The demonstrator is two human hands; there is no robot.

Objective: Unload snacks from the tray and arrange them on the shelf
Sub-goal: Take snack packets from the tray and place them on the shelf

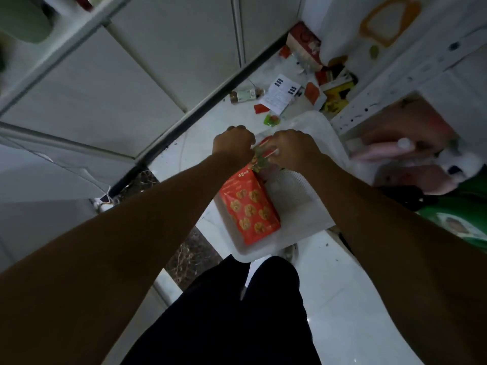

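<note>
**Grabbing the little packet out of the tray: go easy on the lift**

Nearest to me, at 6 o'clock, my black trousers are filling the bottom of the view, and both arms are reaching out over the white floor.

Just past my legs the white tray is sitting on the floor, dead centre. The red biscuit box is lying flat in its 9 o'clock half, still waiting to be unloaded.

At the box's 12 o'clock end both hands are meeting. The right hand is curling round a small red-and-white packet, knuckles up. The left hand is bunching tight right at the packet's edge. Its fingertips are hiding, so I can't tell if it's actually gripping.

My take: pinching the packet by its body, not a flimsy corner, is looking like the way to go. Lift it straight up so it isn't dragging the box along.

Further out at 12 o'clock, a paper leaflet and a small bottle are lying on the floor. Out at 2 o'clock the white shelf is standing well clear of the tray, with pink packs already sitting on it. That's probably where this one's heading.
</note>
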